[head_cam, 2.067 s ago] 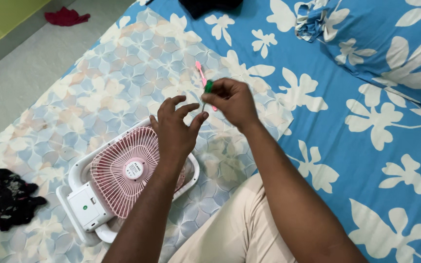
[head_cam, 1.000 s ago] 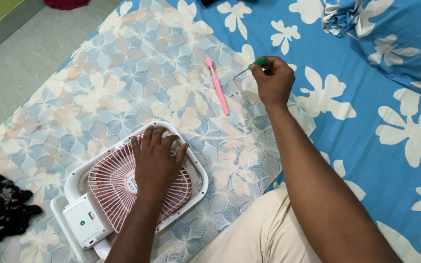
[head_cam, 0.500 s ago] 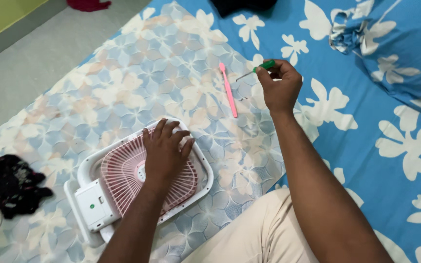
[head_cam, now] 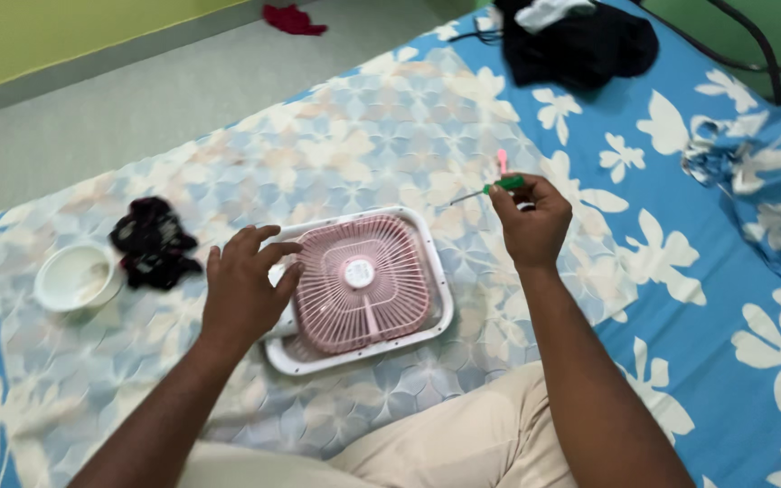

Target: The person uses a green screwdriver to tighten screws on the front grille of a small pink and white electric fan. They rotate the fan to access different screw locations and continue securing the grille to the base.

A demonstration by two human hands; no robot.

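Grille still on the small pink-and-white fan [head_cam: 361, 289], lying face up on the flowered bed sheet [head_cam: 390, 117]; left hand [head_cam: 244, 287] spread open at its edge, right hand [head_cam: 530, 221] gripping a green-handled screwdriver [head_cam: 490, 188] just above, not yet applied.

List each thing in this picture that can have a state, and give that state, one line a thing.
Fan: lying flat on the bed, pink grille up.
Left hand: open, fingers on the fan's left edge.
Right hand: closed on the screwdriver.
Screwdriver: lifted, tip pointing left.
Bowl: upright on the sheet.
Black cloth: crumpled beside the bowl.
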